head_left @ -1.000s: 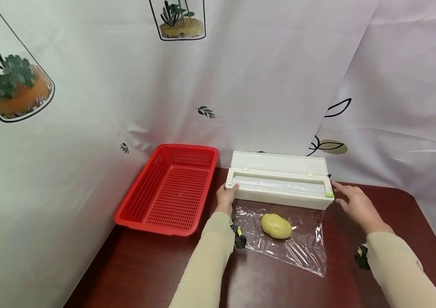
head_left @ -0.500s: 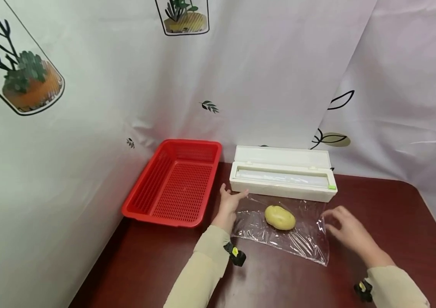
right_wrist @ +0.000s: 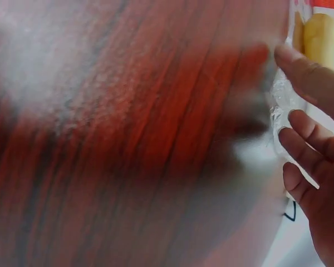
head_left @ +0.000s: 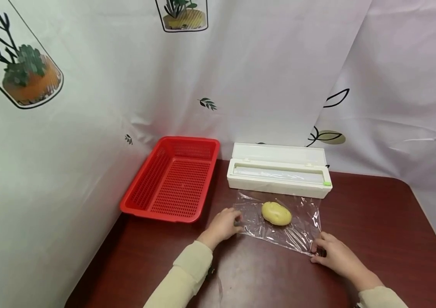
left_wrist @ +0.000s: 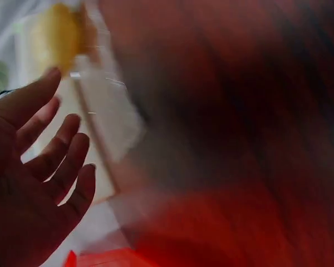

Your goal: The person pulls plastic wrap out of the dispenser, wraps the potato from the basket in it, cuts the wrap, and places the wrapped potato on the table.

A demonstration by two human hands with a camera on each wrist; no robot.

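Note:
A yellow potato [head_left: 276, 213] lies on a sheet of clear plastic wrap [head_left: 251, 217] spread on the table. My left hand [head_left: 223, 226] is at the sheet's near left corner, fingers loosely bent and apart from the thumb; the left wrist view shows nothing between them. At the near right corner, my right hand [head_left: 335, 256] has its thumb and fingers spread around the sheet's edge, with a gap between them in the right wrist view. Behind the sheet stands a white wrap dispenser box [head_left: 271, 185] with its lid raised and a roll inside.
A red plastic basket [head_left: 181, 188] stands at the left on the dark red-brown table [head_left: 264, 273]. A white patterned curtain [head_left: 264, 72] hangs right behind the box and along the left side.
Both hands have left the dispenser box's ends and come toward me, down to the near corners of the wrap. The potato and wrap stay in place.

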